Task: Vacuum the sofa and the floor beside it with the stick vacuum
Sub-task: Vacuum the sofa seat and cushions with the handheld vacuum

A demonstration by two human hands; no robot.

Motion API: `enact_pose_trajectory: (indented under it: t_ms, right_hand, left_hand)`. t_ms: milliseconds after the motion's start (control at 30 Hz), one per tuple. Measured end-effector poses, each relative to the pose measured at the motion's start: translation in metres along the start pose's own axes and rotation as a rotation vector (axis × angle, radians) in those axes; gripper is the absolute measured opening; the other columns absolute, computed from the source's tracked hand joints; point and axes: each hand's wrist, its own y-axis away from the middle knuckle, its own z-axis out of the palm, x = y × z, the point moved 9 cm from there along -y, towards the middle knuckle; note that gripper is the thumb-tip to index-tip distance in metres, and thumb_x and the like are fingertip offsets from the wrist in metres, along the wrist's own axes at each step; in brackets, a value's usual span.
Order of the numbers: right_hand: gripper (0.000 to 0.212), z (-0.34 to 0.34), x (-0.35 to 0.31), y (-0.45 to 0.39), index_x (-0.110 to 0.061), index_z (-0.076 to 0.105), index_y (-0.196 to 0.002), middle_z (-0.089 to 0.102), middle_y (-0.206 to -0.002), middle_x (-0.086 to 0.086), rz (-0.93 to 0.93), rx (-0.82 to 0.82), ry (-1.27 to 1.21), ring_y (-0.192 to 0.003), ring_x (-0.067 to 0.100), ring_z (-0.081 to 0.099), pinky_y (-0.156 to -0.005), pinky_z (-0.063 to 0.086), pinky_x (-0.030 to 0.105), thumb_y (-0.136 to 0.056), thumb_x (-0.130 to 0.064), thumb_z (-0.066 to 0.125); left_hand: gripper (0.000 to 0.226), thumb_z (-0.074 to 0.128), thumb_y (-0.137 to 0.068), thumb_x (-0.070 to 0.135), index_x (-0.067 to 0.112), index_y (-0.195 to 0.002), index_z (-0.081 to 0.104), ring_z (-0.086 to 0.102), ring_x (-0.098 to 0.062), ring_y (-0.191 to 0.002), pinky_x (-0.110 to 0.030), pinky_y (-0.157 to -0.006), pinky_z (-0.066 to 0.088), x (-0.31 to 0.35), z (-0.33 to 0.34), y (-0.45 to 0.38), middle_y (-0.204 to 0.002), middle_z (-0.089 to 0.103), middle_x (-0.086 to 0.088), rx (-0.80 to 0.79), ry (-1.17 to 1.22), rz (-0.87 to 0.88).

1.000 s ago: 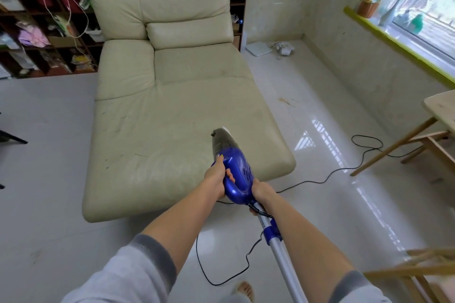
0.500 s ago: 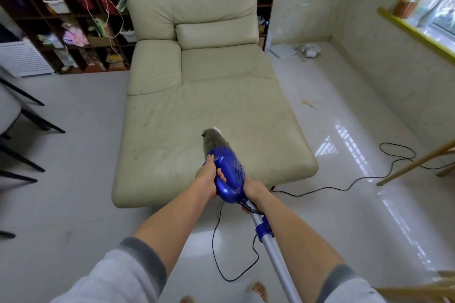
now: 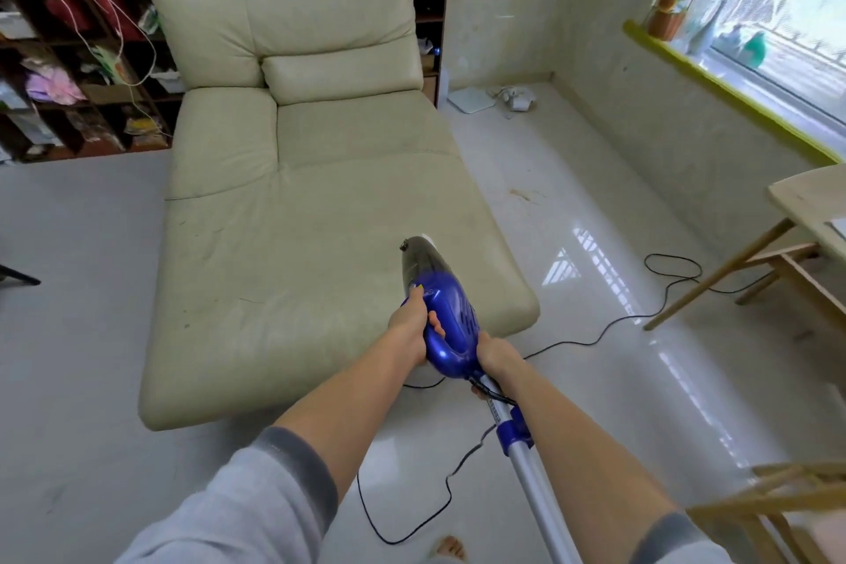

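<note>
The blue stick vacuum (image 3: 451, 321) hangs over the near right corner of the cream sofa (image 3: 293, 215), its dark clear front end pointing away from me. My left hand (image 3: 409, 325) grips the left side of the blue body, fingertips showing through the handle loop. My right hand (image 3: 496, 355) holds the body's rear right, just above the silver tube (image 3: 533, 481) that runs down toward me. The vacuum's black cord (image 3: 590, 337) trails over the glossy white floor (image 3: 572, 206) to the right of the sofa.
A dark shelf unit (image 3: 68, 73) full of clutter stands behind the sofa. A wooden table (image 3: 810, 206) and wooden frame (image 3: 769, 504) stand at right, below a window sill (image 3: 732, 92). A white box with chargers (image 3: 471, 98) lies by the far wall. My bare foot (image 3: 451, 547) shows below.
The view has swung back to the right, bringing the window and table into sight. Both hands keep the same hold on the vacuum over the sofa's near corner.
</note>
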Motion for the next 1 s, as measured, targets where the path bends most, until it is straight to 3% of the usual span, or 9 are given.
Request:
enact_pose_trajectory:
  t_ms: [100, 300, 633, 867, 1000]
  right_hand:
    - [0.038, -0.041, 0.002, 0.022, -0.020, 0.042, -0.071, 0.051, -0.079, 0.007, 0.024, 0.031, -0.082, -0.064, 0.016, 0.045, -0.075, 0.046, 0.036, -0.101, -0.038, 0.027]
    - [0.030, -0.090, 0.035, 0.022, -0.004, 0.054, -0.088, 0.057, -0.061, 0.013, 0.183, -0.017, -0.317, -0.035, 0.019, 0.050, -0.038, 0.042, 0.021, -0.098, -0.029, 0.040]
    - [0.023, -0.114, 0.054, -0.002, -0.001, 0.054, -0.094, 0.056, -0.059, 0.015, 0.235, -0.020, -0.447, -0.030, 0.020, 0.047, -0.036, 0.042, 0.022, -0.096, -0.018, 0.039]
    - [0.026, -0.093, 0.040, -0.008, -0.005, 0.053, -0.089, 0.057, -0.057, 0.013, 0.183, -0.076, -0.447, -0.038, 0.020, 0.049, -0.039, 0.043, 0.023, -0.096, -0.025, 0.038]
    - [0.035, -0.070, 0.030, -0.013, -0.003, 0.056, -0.097, 0.060, -0.061, 0.014, 0.157, -0.093, -0.405, -0.038, 0.020, 0.052, -0.041, 0.043, 0.024, -0.098, -0.030, 0.034]
  left_hand:
    - [0.034, 0.054, -0.096, 0.042, 0.015, -0.075, 0.051, 0.033, -0.010, -0.027, -0.014, -0.034, 0.031, -0.012, 0.039, -0.007, -0.035, 0.039, 0.003, -0.025, -0.043, -0.026]
    - [0.035, 0.054, -0.096, 0.041, 0.017, -0.071, 0.048, 0.034, -0.010, -0.030, -0.014, -0.035, 0.031, -0.033, 0.103, -0.022, -0.037, 0.039, 0.003, -0.069, -0.129, -0.062]
    - [0.037, 0.056, -0.093, 0.044, 0.017, -0.070, 0.049, 0.037, -0.009, -0.029, -0.014, -0.033, 0.034, -0.052, 0.143, -0.045, -0.039, 0.042, 0.004, -0.069, -0.198, -0.110]
    - [0.037, 0.056, -0.094, 0.045, 0.015, -0.072, 0.049, 0.037, -0.009, -0.029, -0.015, -0.034, 0.034, -0.035, 0.123, -0.046, -0.039, 0.041, 0.004, -0.057, -0.176, -0.063]
    - [0.036, 0.056, -0.095, 0.044, 0.015, -0.074, 0.049, 0.037, -0.009, -0.030, -0.015, -0.033, 0.034, -0.024, 0.098, -0.043, -0.040, 0.041, 0.004, -0.035, -0.145, -0.051]
